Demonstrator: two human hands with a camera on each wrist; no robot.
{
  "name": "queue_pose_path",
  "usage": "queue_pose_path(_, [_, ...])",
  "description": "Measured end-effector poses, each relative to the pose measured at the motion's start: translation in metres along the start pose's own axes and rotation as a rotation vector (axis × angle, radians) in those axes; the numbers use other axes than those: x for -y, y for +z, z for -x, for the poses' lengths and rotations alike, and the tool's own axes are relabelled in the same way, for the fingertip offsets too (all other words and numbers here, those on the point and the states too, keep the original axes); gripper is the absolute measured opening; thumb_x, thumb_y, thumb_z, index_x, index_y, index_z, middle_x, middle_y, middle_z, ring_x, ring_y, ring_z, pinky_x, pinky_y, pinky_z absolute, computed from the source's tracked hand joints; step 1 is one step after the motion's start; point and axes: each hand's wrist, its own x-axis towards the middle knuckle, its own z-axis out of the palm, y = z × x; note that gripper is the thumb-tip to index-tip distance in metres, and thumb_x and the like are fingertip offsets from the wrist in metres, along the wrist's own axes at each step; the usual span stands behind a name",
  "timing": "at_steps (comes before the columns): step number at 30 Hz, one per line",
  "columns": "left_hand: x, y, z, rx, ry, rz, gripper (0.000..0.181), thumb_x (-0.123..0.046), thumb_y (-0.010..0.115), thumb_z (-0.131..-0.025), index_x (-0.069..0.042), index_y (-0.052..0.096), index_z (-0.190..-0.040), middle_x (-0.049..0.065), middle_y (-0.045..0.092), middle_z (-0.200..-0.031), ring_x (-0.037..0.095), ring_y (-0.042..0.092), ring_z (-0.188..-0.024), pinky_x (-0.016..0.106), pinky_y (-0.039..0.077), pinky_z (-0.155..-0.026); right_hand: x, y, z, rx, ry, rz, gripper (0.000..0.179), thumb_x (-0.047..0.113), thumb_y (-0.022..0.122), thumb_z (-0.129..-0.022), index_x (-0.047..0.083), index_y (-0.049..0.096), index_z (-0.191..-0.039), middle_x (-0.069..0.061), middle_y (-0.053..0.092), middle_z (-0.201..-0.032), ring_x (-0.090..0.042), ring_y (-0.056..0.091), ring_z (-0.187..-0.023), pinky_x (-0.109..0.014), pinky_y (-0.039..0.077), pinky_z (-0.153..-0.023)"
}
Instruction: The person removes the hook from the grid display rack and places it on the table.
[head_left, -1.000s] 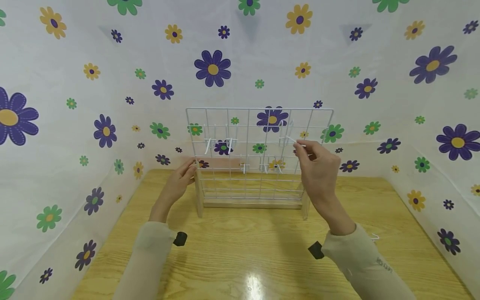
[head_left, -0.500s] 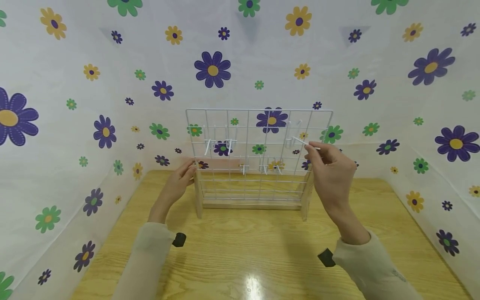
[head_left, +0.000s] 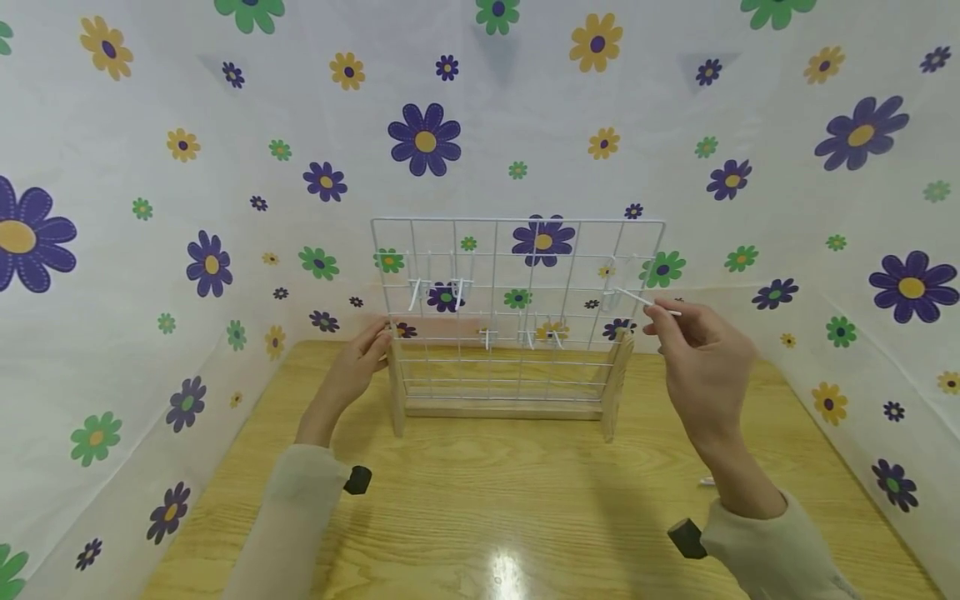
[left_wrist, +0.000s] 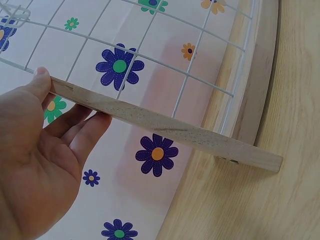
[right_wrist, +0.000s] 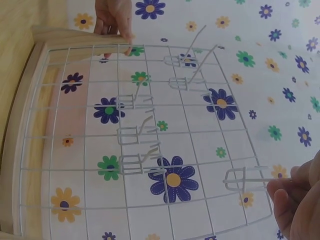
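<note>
A white wire grid (head_left: 517, 220) stands upright in a wooden stand (head_left: 502, 412). My left hand (head_left: 352, 371) holds the stand's left upright (left_wrist: 165, 126), thumb on one side and fingers on the other. At the grid's upper right, my right hand (head_left: 705, 371) pinches the prong of a white wire hook (head_left: 633, 297). That hook's wire back (right_wrist: 234, 179) lies against or very near the grid; I cannot tell if it is caught on a wire. Two longer hooks (head_left: 416, 292) hang at the upper left, and three shorter hooks (head_left: 555, 337) hang lower down.
Beside my right forearm, a small white piece (head_left: 707, 481) lies on the wooden table (head_left: 480, 492), mostly hidden. Flower-printed cloth (head_left: 517, 108) encloses the back and both sides. Black wrist devices (head_left: 686, 537) sit at the cuffs.
My right hand has moved right and slightly down, carrying the hook from between the grid's right-hand columns toward its right edge. The left hand stays on the upright.
</note>
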Motion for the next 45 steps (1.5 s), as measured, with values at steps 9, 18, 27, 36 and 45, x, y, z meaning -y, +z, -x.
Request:
queue_pose_path(9, [0.001, 0.000, -0.001, 0.002, 0.000, -0.012, 0.062, -0.046, 0.038, -0.112, -0.014, 0.029, -0.164, 0.017, 0.029, -0.167, 0.044, 0.042, -0.143, 0.050, 0.048, -0.110, -0.006, -0.018, 0.007, -0.010, 0.007, 0.032, 0.011, -0.003, 0.073, -0.094, -0.004, 0.079, -0.103, 0.026, 0.069, -0.083, 0.004, 0.060, -0.061, -0.006, 0.042, -0.051])
queue_pose_path(18, [0.004, 0.000, -0.002, -0.003, 0.001, -0.017, 0.063, -0.047, 0.039, -0.112, -0.014, 0.029, -0.165, 0.016, 0.028, -0.167, 0.044, 0.043, -0.143, 0.049, 0.048, -0.110, -0.014, -0.032, 0.011, -0.013, 0.077, 0.069, 0.011, -0.002, 0.074, -0.094, -0.005, 0.078, -0.103, 0.020, 0.070, -0.080, 0.006, 0.063, -0.065, -0.006, 0.049, -0.058])
queue_pose_path(27, [0.001, 0.001, 0.000, -0.005, 0.002, -0.009, 0.061, -0.045, 0.039, -0.112, -0.014, 0.029, -0.165, 0.016, 0.030, -0.166, 0.044, 0.041, -0.144, 0.050, 0.047, -0.111, -0.020, -0.043, 0.021, -0.008, 0.130, 0.099, 0.010, -0.002, 0.072, -0.096, -0.005, 0.078, -0.103, 0.030, 0.067, -0.082, 0.006, 0.064, -0.068, -0.005, 0.050, -0.061])
queue_pose_path(36, [0.001, 0.001, 0.000, -0.014, -0.001, -0.011, 0.061, -0.043, 0.039, -0.113, -0.013, 0.029, -0.164, 0.018, 0.031, -0.166, 0.044, 0.043, -0.143, 0.049, 0.048, -0.110, -0.028, -0.057, 0.033, -0.013, 0.184, 0.086, 0.011, 0.002, 0.073, -0.096, -0.006, 0.078, -0.103, 0.011, 0.076, -0.085, 0.000, 0.068, -0.069, -0.008, 0.052, -0.058])
queue_pose_path(45, [0.003, 0.000, -0.001, -0.011, -0.007, -0.009, 0.062, -0.044, 0.039, -0.112, -0.012, 0.028, -0.165, 0.018, 0.031, -0.166, 0.044, 0.043, -0.143, 0.049, 0.048, -0.110, -0.037, -0.067, 0.042, -0.021, 0.236, 0.094, 0.013, 0.004, 0.072, -0.097, -0.007, 0.077, -0.101, 0.014, 0.074, -0.082, 0.000, 0.068, -0.066, -0.008, 0.052, -0.056])
